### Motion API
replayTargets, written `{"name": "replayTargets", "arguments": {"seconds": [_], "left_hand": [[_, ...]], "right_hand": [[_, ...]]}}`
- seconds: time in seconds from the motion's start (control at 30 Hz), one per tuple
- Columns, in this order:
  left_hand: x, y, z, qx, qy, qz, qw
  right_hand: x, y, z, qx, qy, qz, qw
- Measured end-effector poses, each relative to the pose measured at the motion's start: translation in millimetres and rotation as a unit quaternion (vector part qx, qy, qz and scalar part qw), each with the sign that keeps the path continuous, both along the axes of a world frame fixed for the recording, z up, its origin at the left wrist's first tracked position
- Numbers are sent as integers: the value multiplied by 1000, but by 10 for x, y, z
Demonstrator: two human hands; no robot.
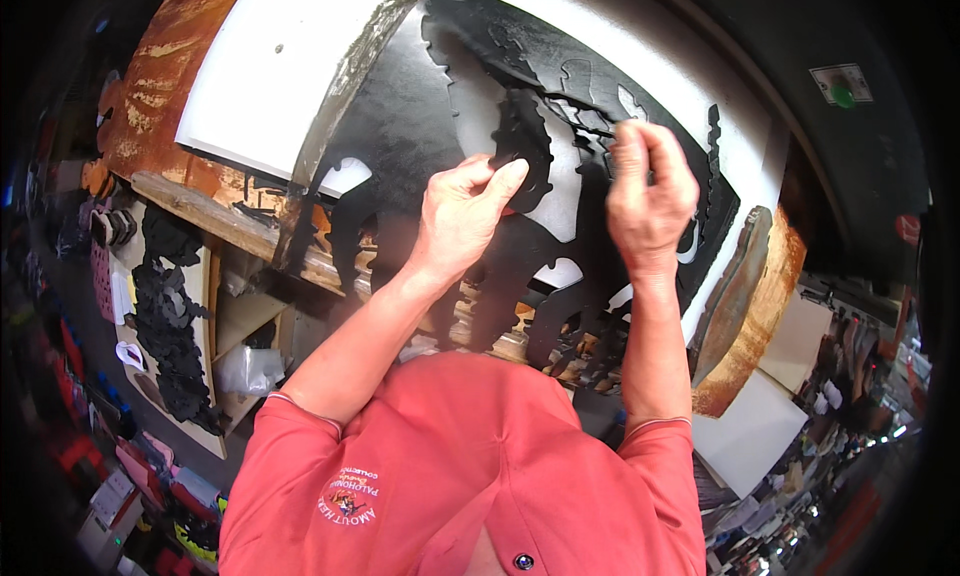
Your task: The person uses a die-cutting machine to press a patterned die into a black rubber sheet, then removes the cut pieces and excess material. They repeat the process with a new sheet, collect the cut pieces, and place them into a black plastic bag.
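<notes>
A black leather-like sheet (390, 126) with shaped cut-outs lies over a white board, and its ragged near edge hangs down toward me. My left hand (462, 214) is closed, thumb pressed against the fingers on a dark cut piece with a notched edge (524, 126). To its right, my right hand (652, 198) is raised over the sheet in a pinch. A thin black strip (582, 106) runs up to its fingertips and looks gripped there. White board shows through the gaps between the two hands.
The white board (260, 66) rests on a worn brown surface (165, 86). Wooden bars (205, 214) edge it. At left, black scraps (165, 311) lie on a pale panel beside a clear plastic bag (250, 370). A green button (843, 96) sits on dark machinery at upper right.
</notes>
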State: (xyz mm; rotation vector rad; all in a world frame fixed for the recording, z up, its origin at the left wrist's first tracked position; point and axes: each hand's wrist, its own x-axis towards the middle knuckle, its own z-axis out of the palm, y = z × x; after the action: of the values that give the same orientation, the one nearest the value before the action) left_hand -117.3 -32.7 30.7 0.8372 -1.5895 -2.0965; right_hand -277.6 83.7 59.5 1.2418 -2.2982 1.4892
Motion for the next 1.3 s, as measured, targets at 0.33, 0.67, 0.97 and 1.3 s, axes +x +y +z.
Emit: {"name": "replayTargets", "arguments": {"seconds": [0.33, 0.67, 0.97, 1.3], "left_hand": [[38, -18, 74, 121, 38, -29, 991], [70, -205, 147, -22, -25, -124, 992], [374, -458, 32, 23, -9, 74, 997], [423, -531, -83, 9, 2, 150, 989]], "right_hand": [[358, -16, -85, 117, 107, 143, 977], [247, -32, -151, 102, -15, 177, 979], [-438, 238, 71, 9, -336, -58, 940], [-1606, 1377, 861, -247, -121, -275, 921]]}}
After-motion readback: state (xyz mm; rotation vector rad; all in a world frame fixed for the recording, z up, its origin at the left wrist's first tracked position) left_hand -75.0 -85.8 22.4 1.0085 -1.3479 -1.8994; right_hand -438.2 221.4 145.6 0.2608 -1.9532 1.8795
